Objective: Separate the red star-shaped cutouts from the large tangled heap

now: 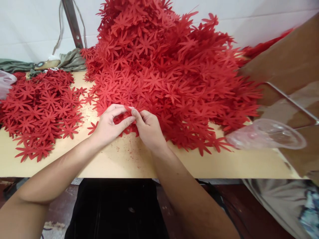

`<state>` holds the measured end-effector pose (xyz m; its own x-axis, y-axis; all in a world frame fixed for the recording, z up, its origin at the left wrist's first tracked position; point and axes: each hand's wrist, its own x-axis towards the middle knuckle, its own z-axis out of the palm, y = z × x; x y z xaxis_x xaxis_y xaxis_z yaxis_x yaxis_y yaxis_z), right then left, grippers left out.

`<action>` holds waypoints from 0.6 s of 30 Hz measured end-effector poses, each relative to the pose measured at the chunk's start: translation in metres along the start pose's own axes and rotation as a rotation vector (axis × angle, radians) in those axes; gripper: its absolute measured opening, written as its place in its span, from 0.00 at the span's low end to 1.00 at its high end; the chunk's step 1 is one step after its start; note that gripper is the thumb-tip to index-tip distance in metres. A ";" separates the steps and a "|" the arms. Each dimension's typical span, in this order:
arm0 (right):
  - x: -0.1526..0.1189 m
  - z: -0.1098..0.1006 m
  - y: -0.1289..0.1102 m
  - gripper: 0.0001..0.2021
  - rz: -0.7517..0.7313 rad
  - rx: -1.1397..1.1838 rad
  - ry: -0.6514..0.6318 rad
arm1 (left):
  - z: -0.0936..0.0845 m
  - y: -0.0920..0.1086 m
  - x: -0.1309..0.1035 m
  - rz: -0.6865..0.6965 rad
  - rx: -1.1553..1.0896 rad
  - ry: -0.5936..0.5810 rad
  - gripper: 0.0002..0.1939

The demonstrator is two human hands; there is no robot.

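Note:
My left hand (112,121) and my right hand (148,127) meet at the front of a large heap of red flower-shaped cutouts (154,79). Between the fingertips of both hands is a red flower cutout (128,109), mostly covered by the fingers. The left thumb and fingers pinch it from the left. On the right, the thumb presses it against curled fingers. To the left lies a smaller pile of the same red cutouts (45,106), each with several narrow petals. One loose cutout (93,127) rests beside my left wrist.
A clear plastic cup (266,134) lies on its side at the right, near a cardboard box (286,66). Red crumbs dot the pale tabletop (119,162). Green cloth (72,60) and a metal upright (72,23) stand at the back left, by the white wall.

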<state>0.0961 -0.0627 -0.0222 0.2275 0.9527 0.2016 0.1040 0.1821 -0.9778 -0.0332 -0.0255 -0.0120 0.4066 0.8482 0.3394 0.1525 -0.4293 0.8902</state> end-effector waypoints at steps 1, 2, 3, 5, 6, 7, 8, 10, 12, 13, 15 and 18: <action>0.000 0.001 0.001 0.27 -0.002 0.028 -0.030 | -0.001 0.000 0.001 0.011 -0.018 0.012 0.11; 0.000 0.002 0.001 0.27 -0.002 0.054 -0.061 | -0.001 0.000 0.001 0.023 -0.039 0.025 0.09; 0.000 0.003 0.002 0.26 -0.003 0.079 -0.089 | -0.002 0.001 0.002 0.030 -0.057 0.044 0.08; -0.001 0.005 0.003 0.26 0.004 0.128 -0.150 | -0.003 0.002 0.004 0.012 -0.099 0.083 0.08; -0.002 0.005 0.003 0.25 0.014 0.152 -0.189 | -0.004 0.002 0.005 -0.019 -0.126 0.095 0.09; -0.002 0.006 0.003 0.24 0.027 0.175 -0.233 | -0.005 0.001 0.007 -0.058 -0.161 0.105 0.10; -0.003 0.006 0.004 0.22 0.042 0.195 -0.278 | -0.007 -0.001 0.009 -0.096 -0.203 0.124 0.11; -0.004 0.005 0.004 0.19 0.073 0.208 -0.332 | -0.014 -0.007 0.015 -0.157 -0.287 0.192 0.12; -0.004 0.005 0.005 0.15 0.092 0.191 -0.301 | -0.025 -0.017 0.021 -0.176 -0.328 0.290 0.12; -0.003 0.004 0.005 0.13 0.101 0.184 -0.265 | -0.032 -0.022 0.024 -0.173 -0.323 0.321 0.11; -0.003 0.003 0.005 0.11 0.108 0.173 -0.186 | -0.044 -0.032 0.029 -0.142 -0.250 0.329 0.07; -0.002 0.000 0.005 0.11 0.071 0.100 -0.112 | -0.052 -0.037 0.029 -0.069 -0.051 0.324 0.12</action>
<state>0.0957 -0.0632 -0.0270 0.1212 0.9841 0.1297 -0.0063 0.1314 -0.9913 -0.0739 0.0308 -0.0200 0.0881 0.9328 0.3494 0.1215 -0.3582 0.9257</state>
